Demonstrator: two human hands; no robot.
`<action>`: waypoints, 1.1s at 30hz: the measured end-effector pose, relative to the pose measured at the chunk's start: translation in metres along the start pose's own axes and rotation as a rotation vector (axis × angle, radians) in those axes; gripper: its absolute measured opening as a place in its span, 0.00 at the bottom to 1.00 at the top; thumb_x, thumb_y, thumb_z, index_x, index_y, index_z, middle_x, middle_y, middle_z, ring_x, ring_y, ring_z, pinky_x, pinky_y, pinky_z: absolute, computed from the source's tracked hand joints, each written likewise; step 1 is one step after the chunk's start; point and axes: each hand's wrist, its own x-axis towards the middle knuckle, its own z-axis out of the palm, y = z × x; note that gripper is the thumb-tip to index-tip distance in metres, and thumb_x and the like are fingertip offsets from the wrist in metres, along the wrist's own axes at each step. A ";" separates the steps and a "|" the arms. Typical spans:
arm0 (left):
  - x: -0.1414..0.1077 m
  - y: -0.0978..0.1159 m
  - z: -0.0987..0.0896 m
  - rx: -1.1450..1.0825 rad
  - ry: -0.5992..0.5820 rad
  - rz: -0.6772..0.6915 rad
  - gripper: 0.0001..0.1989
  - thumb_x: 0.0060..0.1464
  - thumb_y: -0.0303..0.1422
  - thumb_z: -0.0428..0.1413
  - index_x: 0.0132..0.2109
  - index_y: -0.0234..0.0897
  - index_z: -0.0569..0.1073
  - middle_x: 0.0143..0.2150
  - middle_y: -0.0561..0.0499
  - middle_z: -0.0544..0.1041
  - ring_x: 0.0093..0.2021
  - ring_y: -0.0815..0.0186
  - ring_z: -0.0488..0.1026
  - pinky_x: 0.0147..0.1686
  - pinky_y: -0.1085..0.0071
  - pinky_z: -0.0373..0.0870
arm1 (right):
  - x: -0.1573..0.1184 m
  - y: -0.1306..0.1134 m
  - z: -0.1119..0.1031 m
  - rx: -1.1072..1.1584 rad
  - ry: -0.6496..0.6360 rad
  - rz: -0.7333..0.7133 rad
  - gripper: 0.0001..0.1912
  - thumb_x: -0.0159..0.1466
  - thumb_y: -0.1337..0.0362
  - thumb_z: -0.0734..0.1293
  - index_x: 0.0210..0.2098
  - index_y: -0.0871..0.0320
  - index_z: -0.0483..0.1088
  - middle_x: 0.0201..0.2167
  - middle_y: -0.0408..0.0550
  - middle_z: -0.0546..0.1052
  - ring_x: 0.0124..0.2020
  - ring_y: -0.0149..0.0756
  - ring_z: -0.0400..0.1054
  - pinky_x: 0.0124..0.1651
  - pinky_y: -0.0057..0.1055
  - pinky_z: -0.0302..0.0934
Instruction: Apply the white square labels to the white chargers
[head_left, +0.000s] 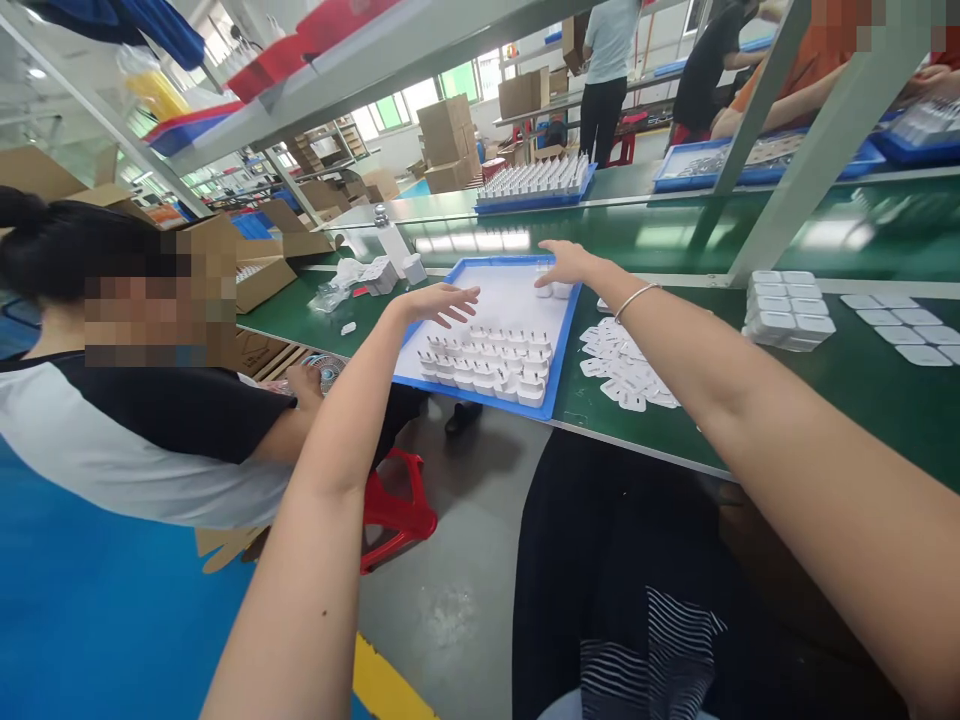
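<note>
A blue-rimmed tray (564, 370) with a white bottom lies on the green table. Rows of white plug pieces (484, 362) with upright pins fill its near part. My left hand (442, 302) is over the tray's left side, fingers spread, holding nothing. At the far right corner of the tray, my right hand (568, 263) reaches over a few white pieces (553, 290), thumb and fingers apart; whether it touches them is unclear. Right of the tray lies a loose pile of flat white plates (626, 370), partly behind my right forearm.
Stacked white squares (789, 312) and flat white squares (907, 328) lie at the right. Beyond the table stands another tray of plugs (536, 180). A seated person (150, 420) is close on the left, near a red stool (401, 505). A slanted metal post (821, 150) rises at the right.
</note>
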 end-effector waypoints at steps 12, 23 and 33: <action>0.000 -0.018 0.011 0.013 0.193 0.022 0.30 0.57 0.47 0.56 0.60 0.33 0.73 0.62 0.38 0.73 0.60 0.55 0.72 0.54 0.67 0.72 | 0.023 0.005 0.029 -0.112 -0.030 0.054 0.27 0.58 0.65 0.76 0.54 0.73 0.73 0.51 0.66 0.76 0.54 0.52 0.71 0.53 0.39 0.67; 0.057 0.034 0.034 0.166 0.234 0.075 0.42 0.52 0.33 0.62 0.71 0.38 0.55 0.73 0.38 0.56 0.67 0.50 0.63 0.59 0.62 0.67 | 0.005 0.005 0.019 -0.081 -0.062 -0.033 0.26 0.57 0.70 0.75 0.54 0.67 0.73 0.52 0.59 0.77 0.54 0.47 0.71 0.56 0.37 0.65; 0.052 0.029 0.024 0.259 0.139 -0.019 0.29 0.33 0.32 0.71 0.48 0.33 0.80 0.48 0.41 0.81 0.53 0.46 0.76 0.53 0.62 0.72 | -0.027 -0.063 0.030 0.128 -0.218 -0.214 0.26 0.54 0.64 0.78 0.51 0.66 0.75 0.47 0.58 0.79 0.44 0.46 0.76 0.45 0.36 0.72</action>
